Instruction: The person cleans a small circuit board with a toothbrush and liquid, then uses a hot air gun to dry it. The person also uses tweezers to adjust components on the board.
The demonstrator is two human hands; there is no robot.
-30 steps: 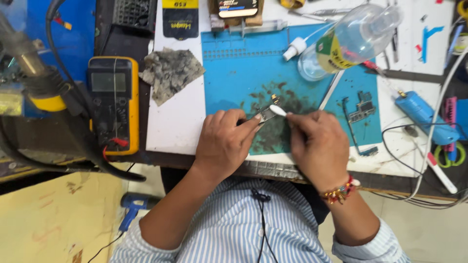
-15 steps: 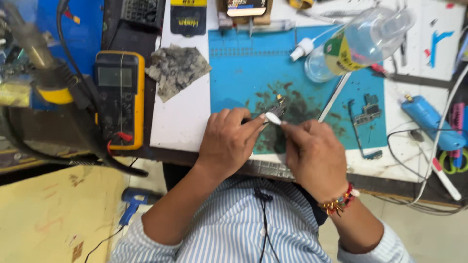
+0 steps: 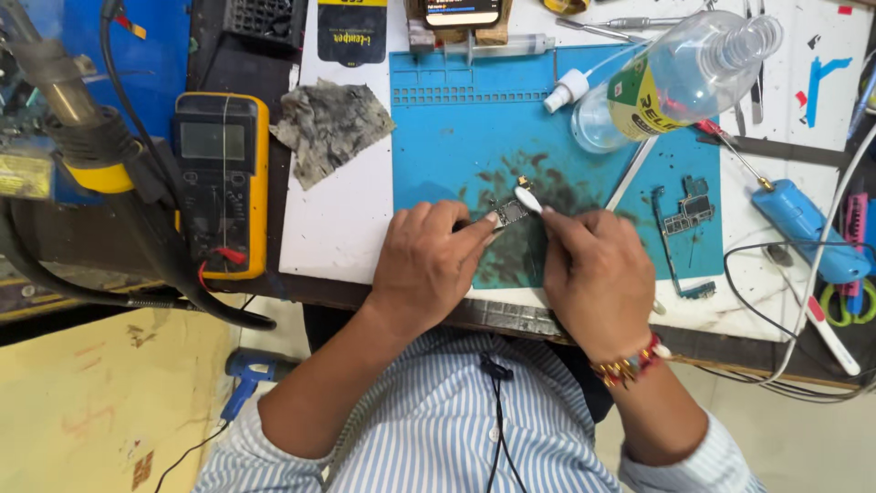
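Small circuit board: small dark rectangular circuit board [image 3: 509, 214] lies on the stained middle of the blue silicone work mat [image 3: 438, 146], between the 2 hands.
Hot-air tool: grey nozzle with yellow collar [image 3: 78, 128] sits at far left, its black hose running below.
Multimeter: yellow and black multimeter [image 3: 224, 183] lies left of the mat, a red plug at its lower end.
Cloth: crumpled grey stained cloth [image 3: 328, 128] lies between multimeter and mat.
Left hand: left hand [image 3: 424, 269] pinches the board's left edge, fingers closed narrow on it.
Right hand: right hand [image 3: 598, 274] grips a white-tipped swab [image 3: 527, 197], whose tip touches the board.
Bottle: clear plastic bottle with yellow-green label [image 3: 675, 78] lies tilted at the mat's upper right.
Second board: long narrow green board [image 3: 680, 228] rests right of the right hand.
Glue gun: light blue tool [image 3: 803, 228] lies at far right.
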